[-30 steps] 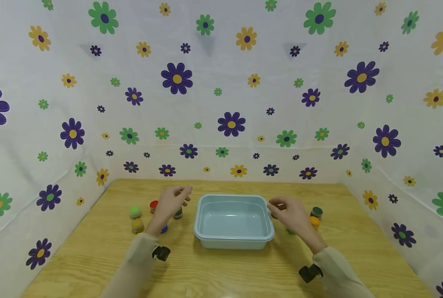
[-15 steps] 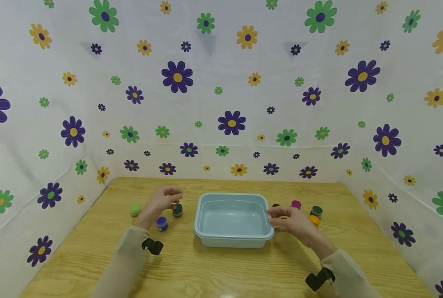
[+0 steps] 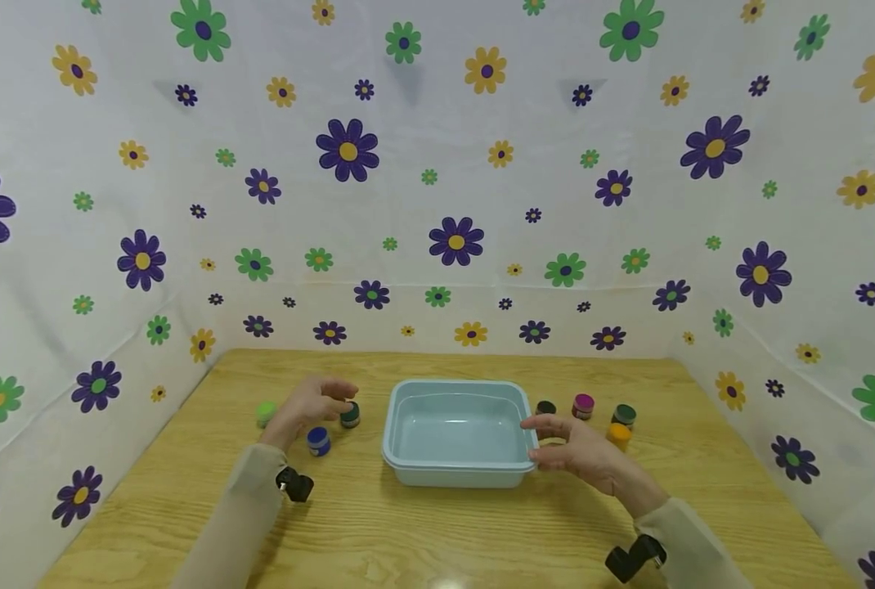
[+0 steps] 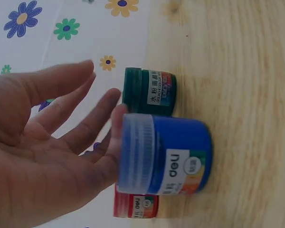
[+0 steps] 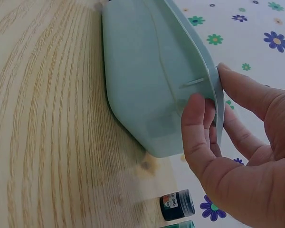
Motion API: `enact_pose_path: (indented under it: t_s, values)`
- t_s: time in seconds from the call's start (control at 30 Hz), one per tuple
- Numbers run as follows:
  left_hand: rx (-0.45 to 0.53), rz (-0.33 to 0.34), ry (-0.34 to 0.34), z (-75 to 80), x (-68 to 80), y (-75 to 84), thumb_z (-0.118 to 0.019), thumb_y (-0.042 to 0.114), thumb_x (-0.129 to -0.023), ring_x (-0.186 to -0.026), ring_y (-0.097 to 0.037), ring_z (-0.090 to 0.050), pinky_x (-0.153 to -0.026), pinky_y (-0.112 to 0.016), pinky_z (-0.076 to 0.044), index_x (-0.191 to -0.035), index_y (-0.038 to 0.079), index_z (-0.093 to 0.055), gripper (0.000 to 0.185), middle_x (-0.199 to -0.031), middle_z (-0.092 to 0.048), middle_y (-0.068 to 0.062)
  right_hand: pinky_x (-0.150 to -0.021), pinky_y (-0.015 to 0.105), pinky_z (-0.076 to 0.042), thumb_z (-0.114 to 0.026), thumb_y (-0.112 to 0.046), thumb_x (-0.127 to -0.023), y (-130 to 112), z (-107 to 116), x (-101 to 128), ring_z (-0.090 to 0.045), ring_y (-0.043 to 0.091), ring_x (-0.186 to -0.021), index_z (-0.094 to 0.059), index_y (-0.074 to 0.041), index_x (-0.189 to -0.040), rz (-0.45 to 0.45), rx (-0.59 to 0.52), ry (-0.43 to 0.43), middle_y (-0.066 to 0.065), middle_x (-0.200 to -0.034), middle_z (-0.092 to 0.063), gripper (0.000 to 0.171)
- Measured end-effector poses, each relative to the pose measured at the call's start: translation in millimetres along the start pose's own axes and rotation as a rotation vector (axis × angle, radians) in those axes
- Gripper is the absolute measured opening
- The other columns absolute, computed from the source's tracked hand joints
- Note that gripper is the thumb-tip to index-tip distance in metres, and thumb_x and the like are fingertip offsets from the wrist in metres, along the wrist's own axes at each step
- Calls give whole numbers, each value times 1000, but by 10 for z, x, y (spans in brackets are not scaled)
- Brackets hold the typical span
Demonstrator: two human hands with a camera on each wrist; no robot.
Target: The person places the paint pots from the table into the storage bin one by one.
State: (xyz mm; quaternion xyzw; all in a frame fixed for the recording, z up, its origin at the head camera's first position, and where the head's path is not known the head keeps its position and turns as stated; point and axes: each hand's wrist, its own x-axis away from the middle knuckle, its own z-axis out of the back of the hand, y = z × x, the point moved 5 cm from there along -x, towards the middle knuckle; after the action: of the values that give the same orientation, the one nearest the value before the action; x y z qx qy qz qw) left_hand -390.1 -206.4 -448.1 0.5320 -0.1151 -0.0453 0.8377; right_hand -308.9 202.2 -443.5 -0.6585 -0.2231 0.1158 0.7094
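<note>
A light blue plastic tub stands mid-table. My right hand is at its right rim, thumb and fingers spread apart. In the right wrist view the rim passes between thumb and fingers; whether they touch it I cannot tell. My left hand hovers among paint jars with loosely bent fingers and holds nothing. Nearest to it are a dark green paint jar and a blue paint jar. A red paint jar shows only in the left wrist view. A light green paint jar sits behind the left wrist.
Right of the tub stand a dark paint jar, a magenta one, a dark green one and an orange-lidded one. A flowered sheet encloses the wooden table at the back and sides.
My left hand has drawn back leftward, uncovering the blue jar. My right hand has turned and shifted slightly, its fingertips now overlapping the tub's rim. The tub and jars look unmoved.
</note>
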Motion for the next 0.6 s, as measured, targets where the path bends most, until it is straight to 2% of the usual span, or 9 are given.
enact_pose_path:
  t_s: [0.23,0.6]
  values:
    - [-9,40,-46,-47,-73,-101,-63,-4,-79,-93,-24,-57,-78,-40,-51,-122,2,-54,44,-123,-50,-18,-83,41,-49,-68,-10,-81,4,6,-4,-56,28,-94,-44,1,-128,-16,-15,9,23,-121,-38,54]
    - [-60,47,-76,-80,-123,-113,-66,-7,-74,-96,-24,-55,-75,-37,-52,-121,1,-54,49,-121,-53,-15,-86,42,-48,-68,-8,-81,20,7,6,-55,28,-96,-44,1,-128,-26,-35,16,24,-121,-39,54]
